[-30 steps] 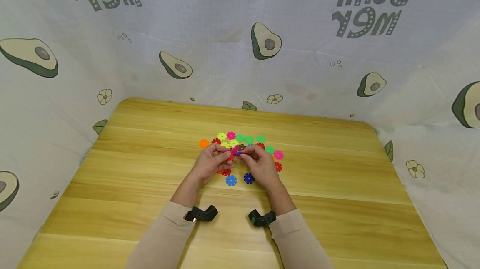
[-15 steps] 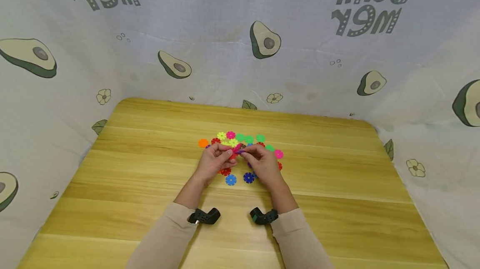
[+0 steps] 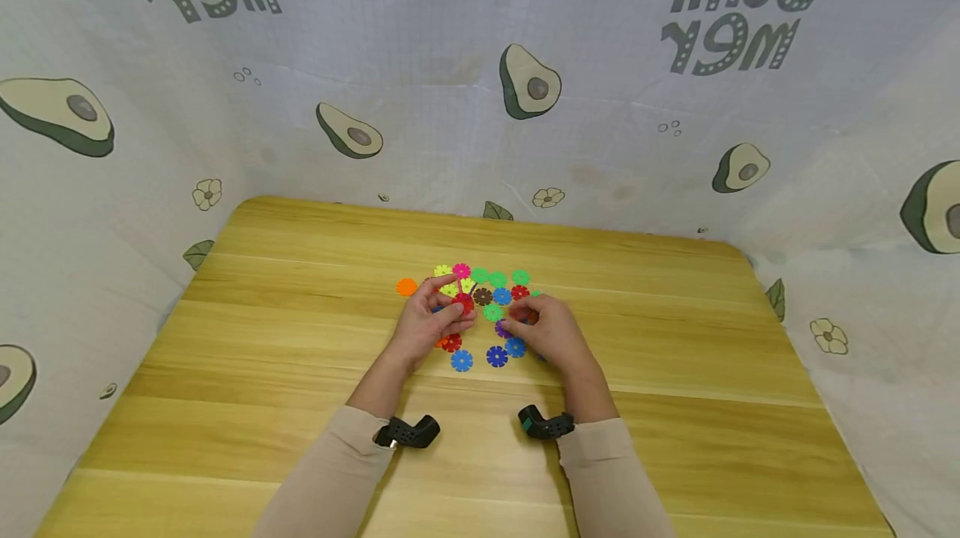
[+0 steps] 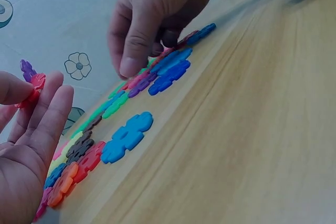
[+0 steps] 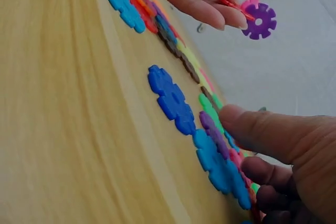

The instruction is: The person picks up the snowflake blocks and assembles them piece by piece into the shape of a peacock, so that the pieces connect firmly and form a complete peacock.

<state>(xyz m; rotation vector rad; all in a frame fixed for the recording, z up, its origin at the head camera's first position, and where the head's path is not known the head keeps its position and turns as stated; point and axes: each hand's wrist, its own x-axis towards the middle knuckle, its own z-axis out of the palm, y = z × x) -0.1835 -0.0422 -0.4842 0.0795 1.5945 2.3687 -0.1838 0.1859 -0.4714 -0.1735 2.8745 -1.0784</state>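
My left hand (image 3: 422, 329) pinches a red notched flower-shaped disc (image 3: 462, 303) between thumb and fingers, above the spread of discs. Joined to it are a purple disc (image 5: 266, 18) and a pink disc (image 5: 252, 1), both showing past the fingertips in the right wrist view. To the right, my right hand (image 3: 553, 331) hovers low over the discs with loosely bent fingers and nothing visible in its grasp. Its thumb is close to a purple disc (image 3: 502, 328) and a green disc (image 3: 492, 312). Part of the discs on that side is hidden beneath the hand.
Several loose discs lie flat on the wooden table (image 3: 300, 371), among them an orange disc (image 3: 407, 287), a brown disc (image 3: 482, 297), a light blue disc (image 3: 461, 360) and a dark blue disc (image 3: 497, 356). A white avocado-print cloth (image 3: 435, 46) hangs behind the table.
My right hand has let go of the purple disc and moved right over the loose discs. The purple disc stays with the pieces in my left hand, which has turned so the red disc faces up.
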